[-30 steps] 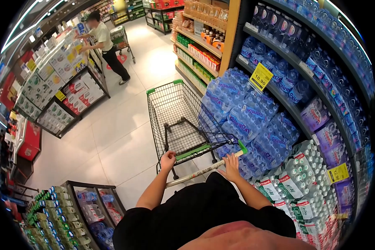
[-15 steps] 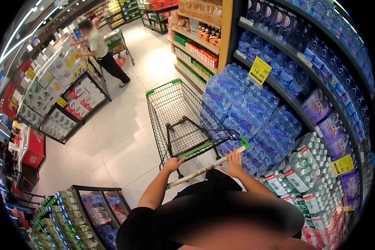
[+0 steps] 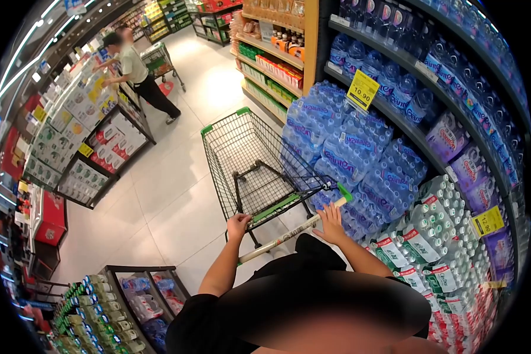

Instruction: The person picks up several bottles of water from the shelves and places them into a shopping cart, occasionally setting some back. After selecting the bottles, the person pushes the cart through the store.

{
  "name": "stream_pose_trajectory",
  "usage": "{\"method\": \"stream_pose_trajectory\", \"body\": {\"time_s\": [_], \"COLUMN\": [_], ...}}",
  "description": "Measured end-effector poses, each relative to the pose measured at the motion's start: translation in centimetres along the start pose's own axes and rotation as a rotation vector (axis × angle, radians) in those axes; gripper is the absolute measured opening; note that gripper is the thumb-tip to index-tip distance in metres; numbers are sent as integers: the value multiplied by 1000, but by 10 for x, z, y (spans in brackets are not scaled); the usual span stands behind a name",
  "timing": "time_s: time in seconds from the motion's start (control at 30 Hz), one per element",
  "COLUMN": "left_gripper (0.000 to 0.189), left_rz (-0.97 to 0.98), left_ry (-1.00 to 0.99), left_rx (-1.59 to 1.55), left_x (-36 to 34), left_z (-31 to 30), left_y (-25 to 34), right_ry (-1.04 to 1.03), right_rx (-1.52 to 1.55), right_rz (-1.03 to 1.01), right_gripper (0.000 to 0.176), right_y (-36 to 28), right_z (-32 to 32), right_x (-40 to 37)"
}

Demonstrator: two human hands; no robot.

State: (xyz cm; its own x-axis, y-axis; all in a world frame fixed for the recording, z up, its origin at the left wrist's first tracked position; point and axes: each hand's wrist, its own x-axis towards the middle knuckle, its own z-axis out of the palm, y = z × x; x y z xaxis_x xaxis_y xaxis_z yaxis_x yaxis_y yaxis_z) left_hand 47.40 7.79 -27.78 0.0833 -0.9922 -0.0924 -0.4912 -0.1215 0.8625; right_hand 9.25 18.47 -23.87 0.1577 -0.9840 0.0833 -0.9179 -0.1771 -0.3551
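The shopping cart stands at centre frame, beside stacked water packs. The right hand rests open-fingered on the handle; the left hand curls nearby, its grip indeterminable. Steady steering calls for even pressure from both palms.

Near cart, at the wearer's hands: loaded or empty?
Empty. Through the wire mesh of the near shopping cart only its dark undercarriage and pale floor tiles show; no goods inside.
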Motion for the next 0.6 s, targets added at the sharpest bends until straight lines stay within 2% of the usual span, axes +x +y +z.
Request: {"method": "stream_pose_trajectory", "body": {"time_s": [0.17, 0.27, 0.4, 0.43, 0.6], "left_gripper": [16, 16, 17, 16, 15], "left_rz": [38, 59, 57, 87, 102], "left_ry": [-3, 91, 1, 13, 34], "left_rx": [-68, -214, -76, 16, 79], "left_x": [9, -1, -2, -2, -11], "left_z": [9, 13, 11, 11, 12], "left_y": [-31, -11, -21, -23, -18], "right_ry": [3, -2, 4, 7, -12], "right_rx": [16, 5, -5, 11, 19], "right_rz": [-10, 0, -1, 0, 10], "right_gripper": [82, 81, 79, 78, 78], "right_y": [2, 4, 3, 3, 1], "right_z": [-2, -1, -4, -5, -10], "right_x": [-1, -2, -4, -5, -7]}}
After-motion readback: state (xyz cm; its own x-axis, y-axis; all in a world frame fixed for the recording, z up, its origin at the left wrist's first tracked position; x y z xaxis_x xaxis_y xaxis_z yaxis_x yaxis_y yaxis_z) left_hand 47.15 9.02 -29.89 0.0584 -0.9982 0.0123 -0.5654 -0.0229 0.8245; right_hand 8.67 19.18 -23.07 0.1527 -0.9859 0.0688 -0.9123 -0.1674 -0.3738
